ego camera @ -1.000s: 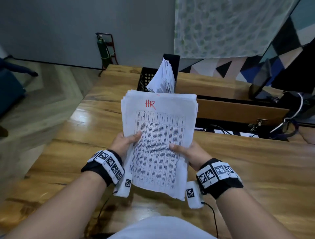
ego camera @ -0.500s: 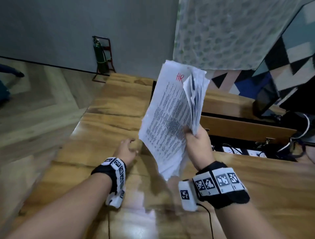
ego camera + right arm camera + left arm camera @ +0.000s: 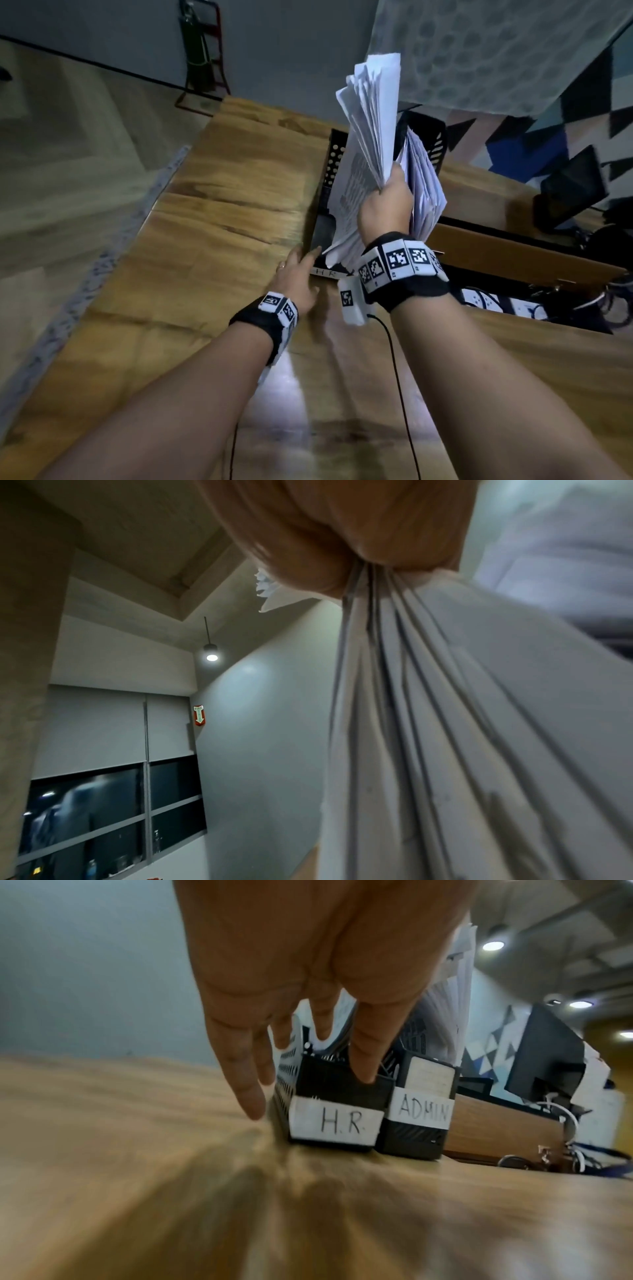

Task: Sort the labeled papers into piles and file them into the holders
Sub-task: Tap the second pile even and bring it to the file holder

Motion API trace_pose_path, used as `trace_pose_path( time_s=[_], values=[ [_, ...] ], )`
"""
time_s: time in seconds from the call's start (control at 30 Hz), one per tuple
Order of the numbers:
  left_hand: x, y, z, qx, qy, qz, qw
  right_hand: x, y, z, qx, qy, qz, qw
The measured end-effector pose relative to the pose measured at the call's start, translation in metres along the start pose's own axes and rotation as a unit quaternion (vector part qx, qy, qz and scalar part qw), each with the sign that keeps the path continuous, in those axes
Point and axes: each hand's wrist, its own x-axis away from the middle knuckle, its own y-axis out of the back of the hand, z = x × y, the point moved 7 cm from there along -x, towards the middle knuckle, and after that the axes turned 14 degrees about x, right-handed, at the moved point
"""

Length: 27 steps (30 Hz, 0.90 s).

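Papers [image 3: 368, 144] stand almost upright in the right hand [image 3: 385, 207], whose fingers are curled tight around the middle of the stack, so the sheets fan out above the fist and hang below it. The lower edge of the stack is over the open top of the black H.R. holder [image 3: 327, 178], near its front end; whether the sheets already touch the inside, the blur does not let me say. From the right wrist view, the sheets [image 3: 428, 723] fall away under the hand [image 3: 342, 534] in several loose layers.

The left hand [image 3: 296, 277] is open, fingers straight and a little apart, and it rests at the front left corner of the same holder. In the left wrist view the fingers [image 3: 366, 1047] reach down onto the top front edge of the holder [image 3: 335, 1118], just above its white label with "H.R.".

Just beside it on the right stands the ADMIN holder [image 3: 418, 1115], touching or nearly touching it, and this one already contains a bundle of sheets [image 3: 423, 185]. Both holders stand on the wooden table [image 3: 222, 222], near its far edge.
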Motion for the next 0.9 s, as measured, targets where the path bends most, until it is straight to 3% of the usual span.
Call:
trace_pose_path(
  time_s=[0.07,0.17,0.33,0.47,0.6,0.73,0.9],
  values=[
    [-0.014,-0.002,-0.006,-0.053,0.006,0.031,0.998,-0.005,-0.01,0.001,-0.003,0.0,-0.005,1.0],
    [-0.023,0.004,-0.01,-0.058,0.018,0.01,0.998,-0.01,-0.02,0.007,-0.013,0.008,-0.013,1.0],
    [-0.003,0.005,-0.011,-0.082,-0.009,-0.011,0.997,-0.008,-0.043,0.013,-0.006,0.036,0.001,0.999],
    [0.014,0.001,0.002,-0.055,0.035,0.008,0.998,0.002,-0.065,0.0,-0.037,0.021,-0.007,0.999],
    [0.026,-0.001,0.003,-0.057,0.008,0.005,0.998,0.019,-0.084,-0.023,-0.069,0.006,0.01,0.998],
    [0.028,0.0,0.001,-0.01,-0.011,-0.013,1.0,0.034,-0.106,-0.058,-0.067,-0.075,0.106,0.989],
    [0.028,0.0,0.003,0.009,-0.003,-0.021,1.0,0.046,-0.111,-0.077,-0.169,-0.254,0.192,0.933]
  ],
)
